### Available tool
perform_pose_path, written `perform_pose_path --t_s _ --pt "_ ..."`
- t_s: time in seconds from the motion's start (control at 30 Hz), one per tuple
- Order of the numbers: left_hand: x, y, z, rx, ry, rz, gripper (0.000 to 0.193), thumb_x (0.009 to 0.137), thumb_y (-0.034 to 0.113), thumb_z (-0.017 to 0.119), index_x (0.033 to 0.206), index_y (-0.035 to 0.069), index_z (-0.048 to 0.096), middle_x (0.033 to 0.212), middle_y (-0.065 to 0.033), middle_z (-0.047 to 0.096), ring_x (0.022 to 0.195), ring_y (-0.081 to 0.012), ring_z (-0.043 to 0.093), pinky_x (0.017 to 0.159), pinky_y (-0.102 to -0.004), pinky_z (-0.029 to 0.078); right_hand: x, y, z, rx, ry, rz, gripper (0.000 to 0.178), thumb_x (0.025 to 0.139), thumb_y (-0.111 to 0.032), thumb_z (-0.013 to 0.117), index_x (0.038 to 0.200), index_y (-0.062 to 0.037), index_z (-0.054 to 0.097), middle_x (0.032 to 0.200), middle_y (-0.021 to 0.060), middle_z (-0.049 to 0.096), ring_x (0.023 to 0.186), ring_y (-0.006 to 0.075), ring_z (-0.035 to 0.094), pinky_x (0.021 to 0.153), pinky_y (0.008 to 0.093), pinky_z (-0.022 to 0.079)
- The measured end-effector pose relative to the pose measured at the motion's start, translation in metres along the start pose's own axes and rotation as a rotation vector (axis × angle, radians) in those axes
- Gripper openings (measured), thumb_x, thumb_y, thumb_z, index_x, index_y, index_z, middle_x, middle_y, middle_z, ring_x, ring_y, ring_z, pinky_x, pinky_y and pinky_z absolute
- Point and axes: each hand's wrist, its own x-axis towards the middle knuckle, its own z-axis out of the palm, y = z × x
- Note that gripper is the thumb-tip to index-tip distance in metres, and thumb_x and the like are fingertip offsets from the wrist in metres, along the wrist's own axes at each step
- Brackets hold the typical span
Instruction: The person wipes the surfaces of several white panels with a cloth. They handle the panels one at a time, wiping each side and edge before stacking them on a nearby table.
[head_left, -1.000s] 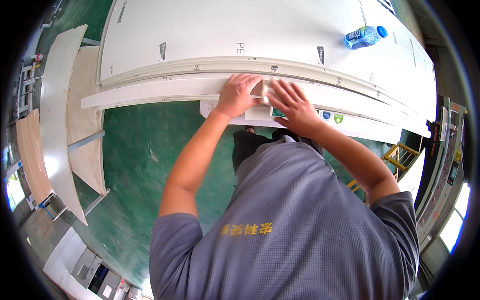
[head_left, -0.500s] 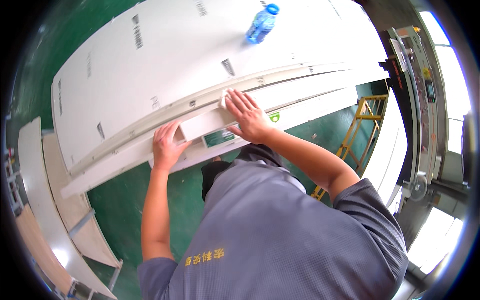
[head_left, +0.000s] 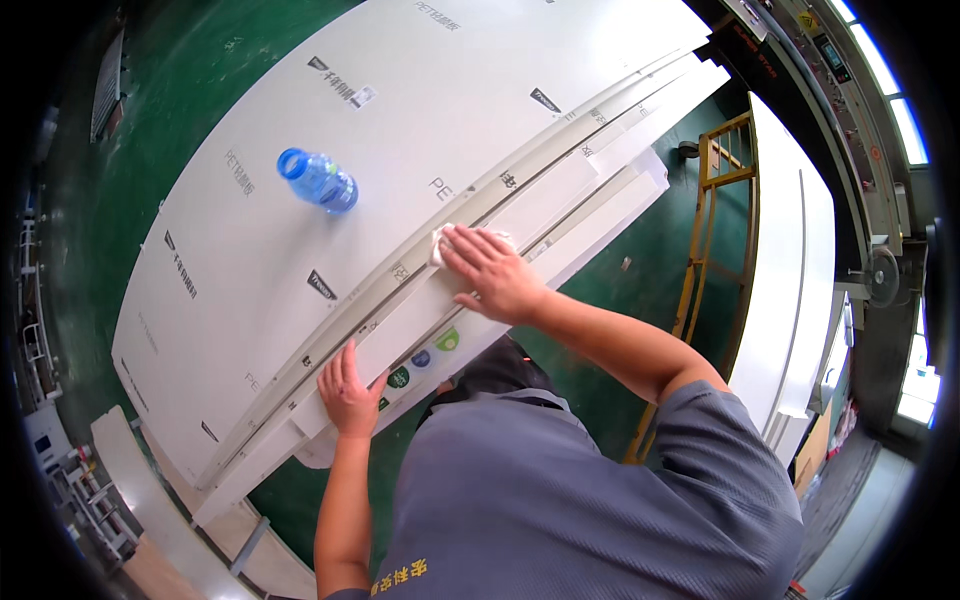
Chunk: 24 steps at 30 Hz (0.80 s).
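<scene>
My right hand [head_left: 495,280] lies flat with its fingers stretched over a white cloth [head_left: 437,246], pressing it onto a long narrow white board [head_left: 405,312]. Part of the cloth shows beyond the fingertips. Closer to me and to the left, my left hand [head_left: 350,395] rests on the same board, fingers laid across its top and thumb apart near the front edge. The board lies along the near side of a stack of large white printed panels [head_left: 235,285]. Other narrow white pieces [head_left: 600,195] lie beside it, the nearest side carrying round green and blue labels.
A blue plastic bottle [head_left: 322,183] stands on the panels, left of my right hand. At the right are a yellow metal frame [head_left: 700,255], a long white panel surface [head_left: 785,250] and a machine [head_left: 860,120]. More boards [head_left: 150,480] lie at lower left above the green floor.
My view has turned and both hands have shifted right along the stack, so the bottle now appears left of my right hand. The cloth stays under the right hand.
</scene>
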Motion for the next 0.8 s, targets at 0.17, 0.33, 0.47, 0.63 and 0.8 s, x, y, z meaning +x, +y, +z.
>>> perform_pose_path --t_s 0.17,0.33,0.47,0.63,0.8 --pt "-0.002 -0.002 0.0 0.085 -0.009 -0.011 0.083 0.073 0.035 0.089 0.144 0.009 0.053 0.131 -0.0113 0.064 0.121 -0.0343 0.059 0.108 -0.0503 0.042 -0.02 0.103 -0.036 -0.067 -0.002 0.128 0.08 0.103 -0.051 0.054 0.164 -0.0046 0.029 0.171 0.0142 0.03 0.16 0.0295 0.023 0.131 0.0463 0.018" --pt "0.001 0.0 0.001 0.143 0.001 0.012 0.079 0.078 0.04 0.086 0.143 0.007 0.053 0.129 -0.0131 0.064 0.119 -0.0367 0.058 0.106 -0.0515 0.042 -0.027 0.16 -0.053 -0.038 0.022 0.119 0.071 0.105 -0.044 0.05 0.162 -0.0066 0.032 0.169 0.0142 0.033 0.159 0.0307 0.026 0.131 0.0478 0.018" --pt "-0.002 -0.001 -0.001 0.139 -0.03 -0.011 0.078 0.078 0.035 0.086 0.142 0.007 0.053 0.133 -0.0141 0.062 0.122 -0.0379 0.057 0.106 -0.0521 0.042 -0.033 0.202 -0.058 0.01 0.091 0.178 0.06 0.103 -0.027 0.056 0.158 -0.0078 0.041 0.165 0.0131 0.041 0.155 0.0304 0.035 0.125 0.0463 0.032" --pt "0.018 0.034 -0.009 0.096 -0.084 -0.026 0.084 0.073 0.019 0.088 0.148 0.007 0.05 0.14 -0.0138 0.056 0.129 -0.0372 0.052 0.111 -0.0525 0.04 -0.071 0.256 -0.064 0.728 0.771 0.695 0.036 0.104 -0.004 0.055 0.139 -0.0039 0.066 0.114 0.0075 0.073 0.098 0.0132 0.064 0.084 0.0251 0.051" --pt "0.035 0.048 -0.006 -0.123 -0.135 0.017 0.069 0.077 0.01 0.084 0.141 0.006 0.06 0.141 -0.0154 0.06 0.129 -0.0386 0.056 0.108 -0.05 0.045 -0.125 0.252 -0.053 1.247 1.077 0.936 0.036 0.108 -0.014 0.055 0.138 0.0025 0.065 0.117 0.0038 0.072 0.096 0.0081 0.064 0.085 0.0223 0.05"
